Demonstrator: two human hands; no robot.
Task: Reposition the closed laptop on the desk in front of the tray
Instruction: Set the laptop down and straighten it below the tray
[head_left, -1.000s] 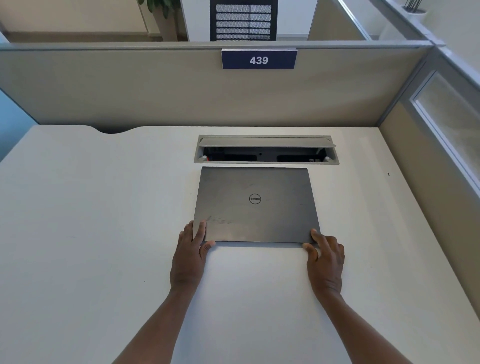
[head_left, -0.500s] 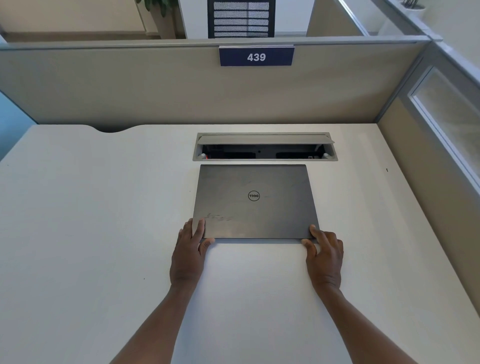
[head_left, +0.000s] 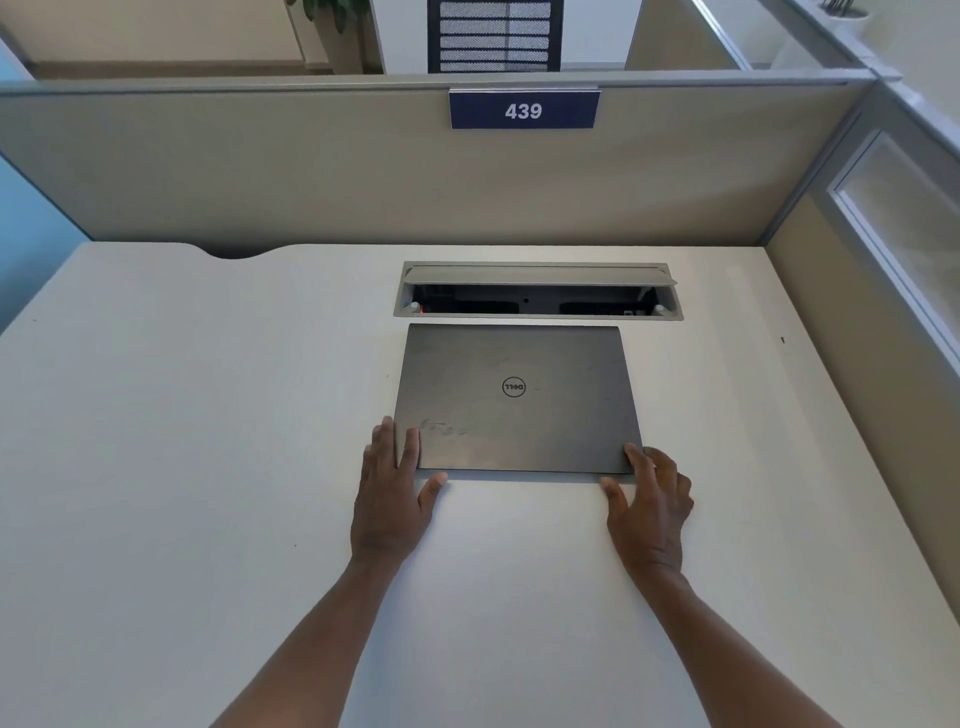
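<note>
A closed dark grey laptop (head_left: 519, 400) with a round logo lies flat on the white desk (head_left: 208, 467), its far edge just short of the recessed cable tray (head_left: 537, 315), whose lid is raised. My left hand (head_left: 392, 493) rests on the laptop's near left corner, fingers on the lid and thumb along the front edge. At the near right corner, my right hand (head_left: 649, 504) has fingertips on the lid and its thumb at the front edge. Both hands lie flat against the laptop.
A beige cubicle partition (head_left: 363, 171) with a blue "439" sign (head_left: 523, 110) stands behind the desk. A second partition with a glass panel (head_left: 904, 234) bounds the right side. A notch (head_left: 234, 252) cuts the desk's back edge at left.
The laptop has slid a little farther from me, closing the gap to the tray. Both hands have stayed at its near corners and moved with it.
</note>
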